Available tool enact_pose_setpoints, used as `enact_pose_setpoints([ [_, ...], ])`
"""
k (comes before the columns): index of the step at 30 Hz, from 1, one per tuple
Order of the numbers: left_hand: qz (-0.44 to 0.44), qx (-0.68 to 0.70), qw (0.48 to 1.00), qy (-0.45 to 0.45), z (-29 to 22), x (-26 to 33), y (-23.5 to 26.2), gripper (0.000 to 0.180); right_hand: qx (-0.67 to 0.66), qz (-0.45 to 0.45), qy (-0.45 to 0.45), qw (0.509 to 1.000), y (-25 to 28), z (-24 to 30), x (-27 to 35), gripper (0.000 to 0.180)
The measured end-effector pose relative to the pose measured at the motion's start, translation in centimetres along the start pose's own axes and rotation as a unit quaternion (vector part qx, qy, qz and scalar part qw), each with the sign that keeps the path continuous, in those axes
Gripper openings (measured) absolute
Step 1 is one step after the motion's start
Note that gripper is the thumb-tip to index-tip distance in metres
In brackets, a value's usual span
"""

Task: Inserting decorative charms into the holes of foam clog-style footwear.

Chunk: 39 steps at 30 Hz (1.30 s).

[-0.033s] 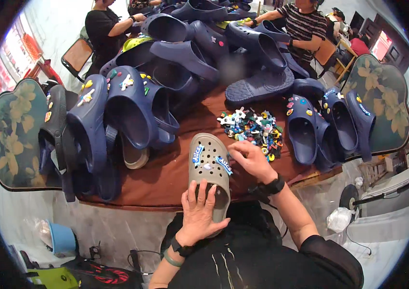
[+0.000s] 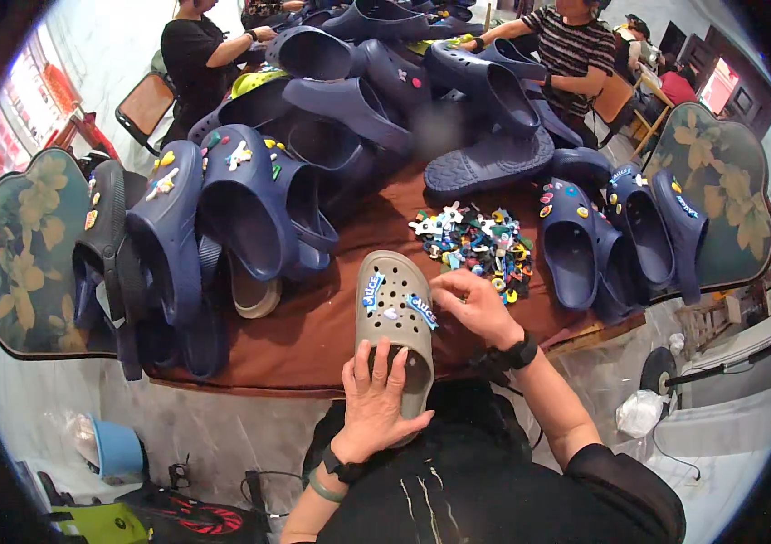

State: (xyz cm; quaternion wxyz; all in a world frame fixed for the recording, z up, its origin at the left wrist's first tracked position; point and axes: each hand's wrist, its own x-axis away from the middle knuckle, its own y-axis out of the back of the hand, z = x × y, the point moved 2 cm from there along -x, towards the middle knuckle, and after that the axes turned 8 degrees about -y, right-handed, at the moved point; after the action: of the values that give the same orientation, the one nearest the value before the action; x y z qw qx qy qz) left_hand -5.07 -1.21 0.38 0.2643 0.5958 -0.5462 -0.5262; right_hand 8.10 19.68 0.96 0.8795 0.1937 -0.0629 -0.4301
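Note:
A beige clog (image 2: 394, 313) lies toe-away on the brown table (image 2: 304, 340) right in front of me. It carries blue and white charms on its top. My left hand (image 2: 376, 399) grips its heel end from below. My right hand (image 2: 472, 306) rests at the clog's right side, fingertips pinched on a blue charm (image 2: 422, 310) on the upper. A heap of small colourful charms (image 2: 476, 243) lies just beyond my right hand.
Many navy clogs (image 2: 249, 208) are stacked on the left, back and right (image 2: 603, 240) of the table. Floral cushions (image 2: 27, 254) stand at both ends. Two other people (image 2: 567, 50) sit at the far side. A blue bucket (image 2: 113, 446) sits on the floor.

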Motion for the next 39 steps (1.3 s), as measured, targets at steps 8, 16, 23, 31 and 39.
enact_pose_setpoints([
  [8,0.012,-0.005,1.000,0.012,0.0,0.1,-0.2,0.121,0.038,-0.059,0.059,0.996,-1.1,-1.7,0.7,0.014],
  [16,-0.006,0.008,1.000,0.025,-0.2,-0.1,0.3,0.111,0.105,-0.121,0.023,0.987,2.3,-4.5,0.7,0.012],
  [23,-0.010,0.016,1.000,0.025,-0.2,0.0,0.1,0.112,0.206,-0.062,0.061,0.975,1.6,-3.8,1.8,0.014],
  [31,-0.003,0.009,1.000,0.012,0.1,0.1,-0.1,0.118,-0.139,-0.052,-0.164,0.975,2.7,-3.8,2.7,0.013],
  [39,-0.024,0.037,0.999,0.017,0.1,0.1,0.1,0.113,-0.254,-0.025,-0.139,0.957,0.0,-0.1,0.8,0.014],
])
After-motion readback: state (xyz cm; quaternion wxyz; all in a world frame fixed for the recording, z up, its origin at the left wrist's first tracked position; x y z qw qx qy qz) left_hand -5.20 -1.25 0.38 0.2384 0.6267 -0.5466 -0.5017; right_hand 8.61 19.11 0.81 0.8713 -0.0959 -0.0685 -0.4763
